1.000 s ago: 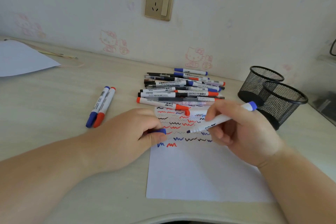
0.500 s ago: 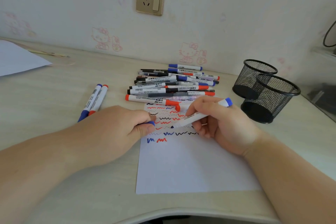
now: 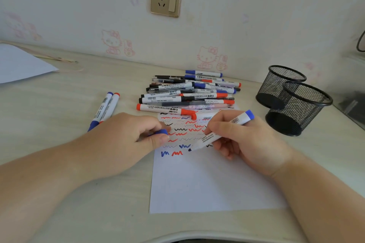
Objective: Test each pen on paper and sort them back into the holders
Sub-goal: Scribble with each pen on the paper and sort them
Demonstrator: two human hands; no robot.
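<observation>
Right hand (image 3: 243, 140), fingers clamped on the blue marker (image 3: 223, 131), has lowered its tip onto the paper (image 3: 207, 183) beside the red squiggle, test stroke starting; left hand (image 3: 126, 142) still pinches the blue cap (image 3: 162, 132).

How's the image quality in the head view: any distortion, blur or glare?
Head view: wide-angle bend curves the desk edge and leans the mesh holders; soft, even light with faint shadows; no glare on the paper; marker pile labels readable, corners softer.

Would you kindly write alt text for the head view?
A right hand touches a blue marker to scribbled paper while the left hand pinches its blue cap. A pen pile and two mesh holders sit behind.
</observation>
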